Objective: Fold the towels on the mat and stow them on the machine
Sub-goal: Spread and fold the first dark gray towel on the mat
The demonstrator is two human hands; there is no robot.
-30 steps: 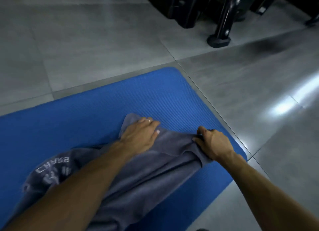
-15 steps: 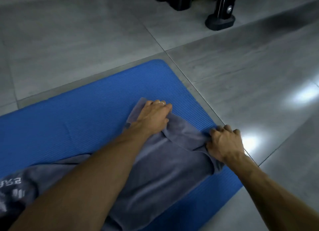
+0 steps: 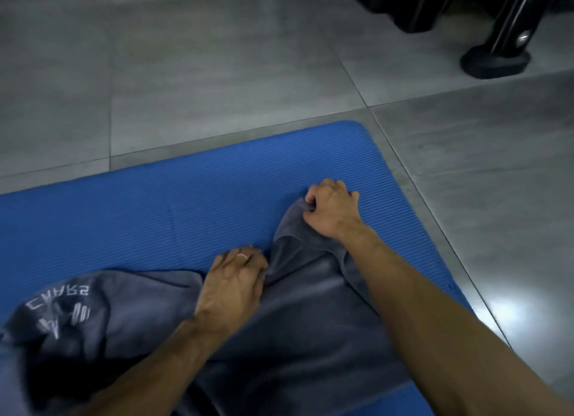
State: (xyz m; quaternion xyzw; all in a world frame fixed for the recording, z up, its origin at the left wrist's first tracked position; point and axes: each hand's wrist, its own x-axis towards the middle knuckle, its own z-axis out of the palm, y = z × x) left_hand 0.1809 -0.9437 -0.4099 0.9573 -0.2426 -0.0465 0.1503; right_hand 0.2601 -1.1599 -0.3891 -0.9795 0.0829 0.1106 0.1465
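Observation:
A grey towel (image 3: 298,331) with white lettering near its left end lies crumpled across the blue ribbed mat (image 3: 174,210). My right hand (image 3: 332,210) pinches a corner of the towel and holds it out over the mat, away from me. My left hand (image 3: 233,282) grips the towel's far edge a little nearer and to the left, its fingers curled into the cloth. Both forearms cover much of the towel's near part. The machine (image 3: 435,5) shows only as black metal parts at the top right.
Grey floor tiles (image 3: 186,73) surround the mat. A black machine foot (image 3: 494,61) stands on the floor at the top right, well beyond the mat's far right corner. A bright light reflection lies on the floor to the right.
My right hand has moved up and left with a towel corner, further onto the mat. My left hand has drawn back toward me and now grips the towel's edge. The camera view has shifted.

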